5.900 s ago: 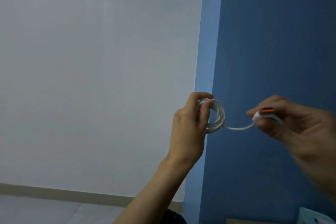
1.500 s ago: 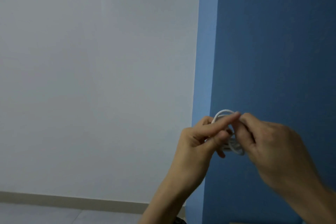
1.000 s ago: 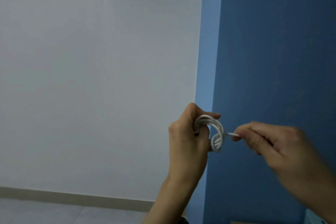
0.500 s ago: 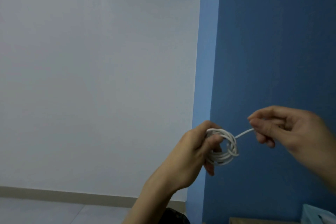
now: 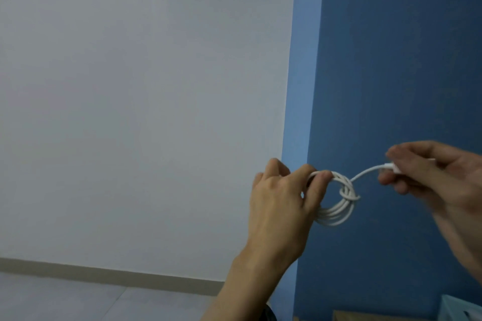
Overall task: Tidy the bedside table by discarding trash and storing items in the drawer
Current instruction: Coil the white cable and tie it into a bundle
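Observation:
A white charging cable point(image 5: 336, 206) is wound into a small coil and held up in the air in front of the blue wall. My left hand point(image 5: 281, 206) grips the coil at its upper left, thumb and fingers curled round the loops. One turn of the free end is wrapped round the coil's right side. My right hand point(image 5: 430, 177) pinches the cable's plug end to the right of the coil, and a short curved length of cable runs between the two hands.
A white wall point(image 5: 143, 112) fills the left, a blue wall point(image 5: 391, 60) the right. The bedside table's wooden edge point(image 5: 365, 316) and a pale blue box point(image 5: 461, 310) show at the bottom right corner. Grey floor point(image 5: 78, 297) lies at the bottom left.
My right hand passed the free end through the coil and drew it out to the right, tightening a wrap round the loops. My left hand kept its grip on the coil.

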### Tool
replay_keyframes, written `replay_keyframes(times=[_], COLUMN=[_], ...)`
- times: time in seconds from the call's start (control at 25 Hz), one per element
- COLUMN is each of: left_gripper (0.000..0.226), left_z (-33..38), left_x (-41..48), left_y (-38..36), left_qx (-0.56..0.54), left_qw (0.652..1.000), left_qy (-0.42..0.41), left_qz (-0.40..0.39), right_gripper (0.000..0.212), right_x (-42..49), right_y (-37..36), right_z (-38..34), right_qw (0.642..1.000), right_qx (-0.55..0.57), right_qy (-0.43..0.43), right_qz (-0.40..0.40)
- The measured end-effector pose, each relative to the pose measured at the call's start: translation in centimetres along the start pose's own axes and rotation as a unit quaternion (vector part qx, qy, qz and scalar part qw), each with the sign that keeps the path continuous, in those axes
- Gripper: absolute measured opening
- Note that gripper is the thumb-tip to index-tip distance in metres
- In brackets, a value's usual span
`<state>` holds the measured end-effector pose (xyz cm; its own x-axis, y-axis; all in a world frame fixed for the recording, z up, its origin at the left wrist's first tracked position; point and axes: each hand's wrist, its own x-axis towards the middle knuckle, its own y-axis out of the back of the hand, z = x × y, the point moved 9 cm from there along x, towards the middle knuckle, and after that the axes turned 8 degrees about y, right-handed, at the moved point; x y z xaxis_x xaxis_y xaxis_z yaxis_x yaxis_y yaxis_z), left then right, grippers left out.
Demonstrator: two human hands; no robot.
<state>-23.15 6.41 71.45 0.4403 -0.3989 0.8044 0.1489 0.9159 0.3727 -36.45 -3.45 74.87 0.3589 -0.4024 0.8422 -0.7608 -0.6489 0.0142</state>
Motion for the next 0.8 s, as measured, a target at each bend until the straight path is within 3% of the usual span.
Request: replay_keyframes(times=[0.12,0.28,0.4,0.64,0.72,0.8], left_gripper=[0.043,0.038,0.029,0.041,0.043,0.049], left_z=[0.3,0.5,0.8,1.7,1.9,1.7], left_x=[0.3,0.4,-0.2,-0.7,-0.7,-0.9], left_y=[0.0,0.0,-0.8,-1.5,-1.7,-2.1], left_qx=[-0.083,-0.113,-0.147,-0.261,-0.271,-0.289], left_qw=[0.997,0.993,0.987,0.957,0.955,0.948], left_qy=[0.009,0.031,0.050,0.055,0.058,0.063], left_qz=[-0.001,0.011,-0.038,-0.109,-0.110,-0.117], right_gripper=[0.047,0.048,0.044,0.022,0.035,0.051], right_x=[-0.8,-1.8,-2.0,-2.6,-2.4,-2.0], right_y=[-2.1,-3.3,-2.7,-2.3,-2.4,-3.3], right_z=[0.6,-0.8,-1.3,-1.8,-1.0,0.6], right_qw=[0.992,0.995,0.989,0.957,0.965,0.987], right_qx=[0.114,-0.027,-0.097,-0.197,-0.187,-0.104], right_qy=[-0.026,0.069,0.115,0.209,0.185,0.109], right_qz=[-0.049,-0.059,-0.014,0.028,0.018,-0.048])
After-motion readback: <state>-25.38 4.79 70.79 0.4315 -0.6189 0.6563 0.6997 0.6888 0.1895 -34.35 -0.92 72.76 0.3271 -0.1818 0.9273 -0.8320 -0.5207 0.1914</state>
